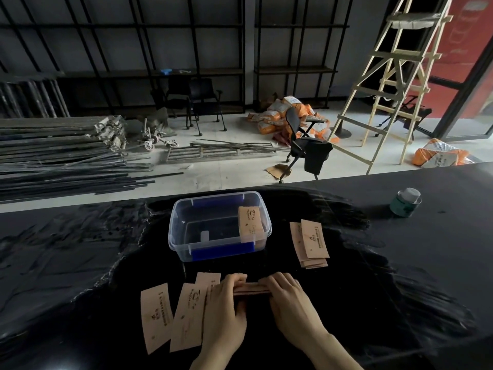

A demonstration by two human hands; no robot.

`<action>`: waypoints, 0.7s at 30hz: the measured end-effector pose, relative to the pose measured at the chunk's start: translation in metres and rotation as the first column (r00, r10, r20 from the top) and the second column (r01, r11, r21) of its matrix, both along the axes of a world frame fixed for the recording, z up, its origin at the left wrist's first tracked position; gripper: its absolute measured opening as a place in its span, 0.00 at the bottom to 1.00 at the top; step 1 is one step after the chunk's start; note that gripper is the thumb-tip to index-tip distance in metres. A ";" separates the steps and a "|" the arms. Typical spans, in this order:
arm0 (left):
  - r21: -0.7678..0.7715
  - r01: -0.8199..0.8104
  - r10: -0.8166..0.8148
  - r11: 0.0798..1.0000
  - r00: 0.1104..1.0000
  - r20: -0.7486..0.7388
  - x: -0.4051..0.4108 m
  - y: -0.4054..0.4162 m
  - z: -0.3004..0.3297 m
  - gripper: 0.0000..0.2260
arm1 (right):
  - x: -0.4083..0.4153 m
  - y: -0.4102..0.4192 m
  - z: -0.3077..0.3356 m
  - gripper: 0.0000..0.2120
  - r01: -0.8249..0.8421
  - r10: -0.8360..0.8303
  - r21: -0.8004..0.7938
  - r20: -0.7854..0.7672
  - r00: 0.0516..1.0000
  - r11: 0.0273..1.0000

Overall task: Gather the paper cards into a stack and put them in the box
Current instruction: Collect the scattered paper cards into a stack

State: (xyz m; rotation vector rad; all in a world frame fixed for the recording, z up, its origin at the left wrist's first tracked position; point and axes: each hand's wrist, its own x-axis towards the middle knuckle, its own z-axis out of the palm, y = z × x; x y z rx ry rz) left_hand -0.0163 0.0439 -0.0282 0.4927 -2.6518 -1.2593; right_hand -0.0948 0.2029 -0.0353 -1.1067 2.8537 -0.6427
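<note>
A clear plastic box [184, 231] with blue clips stands open on the dark table, and one tan paper card [249, 222] leans inside against its right wall. My left hand [225, 313] and my right hand [290, 308] together pinch a small stack of cards [252, 288] on its edge, just in front of the box. Loose cards [156, 316] lie flat to the left of my left hand, partly under it. Another pile of cards [310, 243] rests right of the box.
A green-labelled jar [405, 202] sits at the table's far right. Beyond the table's far edge are floor clutter, metal rods, a black chair [306, 140] and a wooden ladder [394, 84].
</note>
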 end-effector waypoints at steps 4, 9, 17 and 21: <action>0.035 -0.044 0.045 0.998 0.998 -0.045 -0.013 0.007 -0.001 0.19 | -0.011 -0.010 0.015 0.17 0.020 -0.016 -0.058 0.073 0.997 0.998; 0.127 0.061 -0.064 0.990 0.998 0.022 -0.021 0.008 -0.006 0.21 | -0.016 -0.016 0.015 0.12 -0.002 0.001 0.049 0.014 1.000 0.999; -0.273 0.040 -0.028 0.961 0.998 0.049 -0.017 0.000 0.004 0.16 | -0.011 -0.021 0.004 0.18 0.014 0.018 0.182 -0.171 0.985 0.983; -0.389 -0.292 0.293 0.874 0.954 -0.056 0.007 -0.028 0.013 0.17 | -0.014 -0.016 0.002 0.17 -0.008 0.047 0.158 -0.240 0.970 0.987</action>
